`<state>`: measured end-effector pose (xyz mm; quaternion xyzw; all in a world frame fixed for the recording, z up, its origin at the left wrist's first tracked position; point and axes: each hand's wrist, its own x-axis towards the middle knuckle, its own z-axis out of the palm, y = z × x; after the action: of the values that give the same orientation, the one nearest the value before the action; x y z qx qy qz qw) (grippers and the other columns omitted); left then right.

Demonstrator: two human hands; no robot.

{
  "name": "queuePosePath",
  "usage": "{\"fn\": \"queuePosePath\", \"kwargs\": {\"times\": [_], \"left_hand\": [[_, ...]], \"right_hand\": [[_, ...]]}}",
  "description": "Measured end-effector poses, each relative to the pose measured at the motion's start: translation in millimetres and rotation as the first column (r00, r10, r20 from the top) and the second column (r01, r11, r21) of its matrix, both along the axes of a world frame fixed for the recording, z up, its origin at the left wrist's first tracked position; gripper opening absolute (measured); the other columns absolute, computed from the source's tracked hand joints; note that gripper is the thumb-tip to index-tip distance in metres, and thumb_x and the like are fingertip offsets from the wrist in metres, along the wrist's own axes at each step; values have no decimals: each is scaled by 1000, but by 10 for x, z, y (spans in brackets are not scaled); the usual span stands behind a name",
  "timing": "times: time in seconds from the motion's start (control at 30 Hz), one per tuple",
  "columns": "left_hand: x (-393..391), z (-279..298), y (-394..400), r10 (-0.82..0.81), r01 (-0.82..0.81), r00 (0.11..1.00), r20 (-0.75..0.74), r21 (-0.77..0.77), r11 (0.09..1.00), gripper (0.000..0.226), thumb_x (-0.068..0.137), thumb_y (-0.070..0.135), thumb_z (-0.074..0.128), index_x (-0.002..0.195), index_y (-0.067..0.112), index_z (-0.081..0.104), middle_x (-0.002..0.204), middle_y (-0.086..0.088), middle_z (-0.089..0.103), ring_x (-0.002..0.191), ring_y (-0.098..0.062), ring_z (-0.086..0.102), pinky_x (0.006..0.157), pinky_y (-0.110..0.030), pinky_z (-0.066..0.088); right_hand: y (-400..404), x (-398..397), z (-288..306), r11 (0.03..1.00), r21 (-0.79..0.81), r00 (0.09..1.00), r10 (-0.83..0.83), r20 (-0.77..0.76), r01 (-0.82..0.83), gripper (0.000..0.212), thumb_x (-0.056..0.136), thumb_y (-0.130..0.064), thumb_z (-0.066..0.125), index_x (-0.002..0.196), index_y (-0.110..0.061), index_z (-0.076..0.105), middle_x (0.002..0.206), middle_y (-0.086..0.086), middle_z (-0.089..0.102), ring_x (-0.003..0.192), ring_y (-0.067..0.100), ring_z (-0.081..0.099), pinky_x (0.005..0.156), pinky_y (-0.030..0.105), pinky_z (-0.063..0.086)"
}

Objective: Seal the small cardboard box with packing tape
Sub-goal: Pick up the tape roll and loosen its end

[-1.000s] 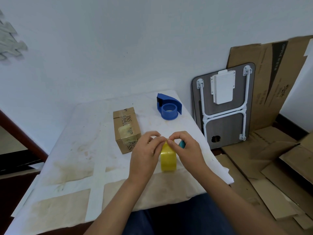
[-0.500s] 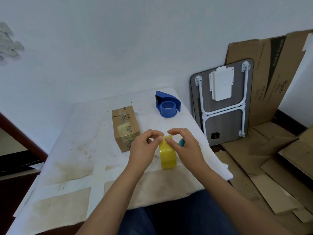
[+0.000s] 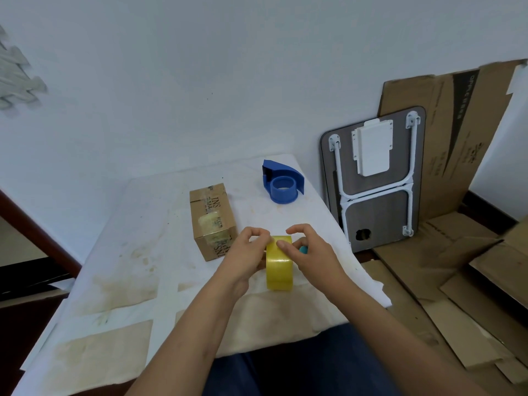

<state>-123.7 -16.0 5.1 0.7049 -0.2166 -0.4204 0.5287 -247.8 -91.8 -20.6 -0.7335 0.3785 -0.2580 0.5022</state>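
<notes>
A yellow roll of packing tape stands on edge between my two hands, just above the white table. My left hand grips its left side, fingertips pinched at the top rim. My right hand holds the right side, with the thumb pressed on the roll's face and a small teal object tucked under its fingers. The small cardboard box lies to the left of my hands, with old tape patches on its top.
A blue tape dispenser sits at the table's far right. A folded lap table leans on the wall to the right, with flattened cardboard behind it and on the floor.
The roll has stayed between my hands. My fingertips have shifted along its top rim, and my right index finger has lifted off the roll.
</notes>
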Motion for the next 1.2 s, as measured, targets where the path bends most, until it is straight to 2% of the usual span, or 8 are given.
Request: {"fn": "queuePosePath", "kwargs": {"times": [0.23,0.37,0.6,0.73,0.87,1.0,1.07,1.2], "left_hand": [[90,-57,38,80,-76,991,112,-42,996,14,100,14,46,101,4,56,82,-9,62,61,-17,59,55,-24,55],[307,-63,160,129,-119,975,180,-68,991,17,101,9,42,97,8,58,89,-8,62,62,-16,57,60,-25,56],[474,8,242,126,-112,961,246,-71,991,17,99,11,49,101,6,65,83,-9,62,69,-16,57,71,-28,56],[509,6,304,85,-75,965,249,-50,996,17,99,10,49,99,5,65,83,-6,62,68,-14,58,60,-19,52],[536,-64,376,77,-66,967,241,-51,996,19,100,9,48,100,3,66,86,-4,62,69,-15,58,66,-22,56],[555,-111,404,80,-69,971,227,-54,996,17,99,10,50,97,5,67,88,-2,63,68,-15,58,69,-24,57],[552,-111,405,74,-64,971,229,-50,997,18,99,10,51,98,5,68,85,0,64,68,-14,58,65,-21,56],[555,-104,402,74,-65,972,225,-44,997,18,99,11,51,98,7,68,83,1,64,68,-14,58,66,-22,55]], "right_hand": [[-5,-12,150,987,-149,997,57,-46,-63,40,88,-34,66,122,-29,46,86,-1,60,81,14,57,75,29,48],[-225,3,288,778,-580,919,-7,-394,-242,52,91,-27,58,138,-31,35,107,-3,63,94,27,64,74,37,47],[-358,344,112,616,-592,717,-61,-694,-521,42,87,-10,51,127,-16,41,93,3,62,79,27,57,60,37,40],[-495,440,122,788,-430,753,64,-655,-441,37,88,-40,60,119,-20,51,102,2,65,93,25,60,73,36,48],[-622,364,263,947,-316,958,-133,-254,48,38,94,-51,48,103,-18,63,94,1,66,87,22,62,76,38,50],[-754,335,440,885,420,978,-204,-39,201,29,97,-11,40,118,-7,60,114,11,51,99,24,50,97,39,47],[-786,342,404,917,378,989,-85,-124,127,33,95,4,43,121,-7,61,119,12,48,105,24,49,96,36,51],[-768,402,203,987,-163,939,-66,-337,11,21,91,-7,62,110,-15,61,117,9,56,106,22,57,72,21,51]]}}
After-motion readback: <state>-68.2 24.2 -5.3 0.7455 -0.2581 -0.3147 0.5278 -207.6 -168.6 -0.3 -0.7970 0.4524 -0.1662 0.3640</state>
